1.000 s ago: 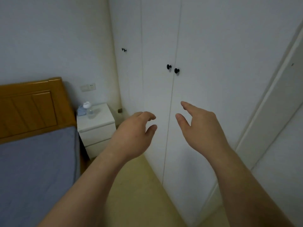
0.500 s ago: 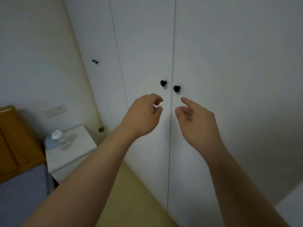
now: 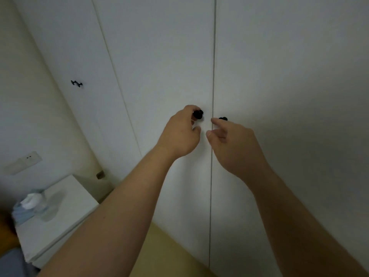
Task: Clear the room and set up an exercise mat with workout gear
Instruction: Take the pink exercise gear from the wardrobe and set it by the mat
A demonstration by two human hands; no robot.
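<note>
A white wardrobe with two tall shut doors point(image 3: 279, 76) fills the view ahead. Two small black knobs sit side by side at the seam. My left hand point(image 3: 180, 133) is at the left knob point(image 3: 198, 114): its index finger curls over the top of the knob and hides its left part, while the thumb lies just below. My right hand point(image 3: 234, 145) reaches toward the right knob point(image 3: 223, 118), index finger and thumb spread, the fingertip just short of the knob. No mat or workout gear is in sight.
A white nightstand point(image 3: 65, 212) stands at the lower left with a clear bottle point(image 3: 35, 202) and a bluish pack on it. Another wardrobe door carries a black handle point(image 3: 76, 83). A wall socket point(image 3: 26, 161) is on the left wall. Yellowish floor point(image 3: 165, 256) shows below.
Both hands have risen and moved forward to the knobs. My left hand has closed round the left knob. The view has come nearer to the wardrobe, and the bed has left the frame.
</note>
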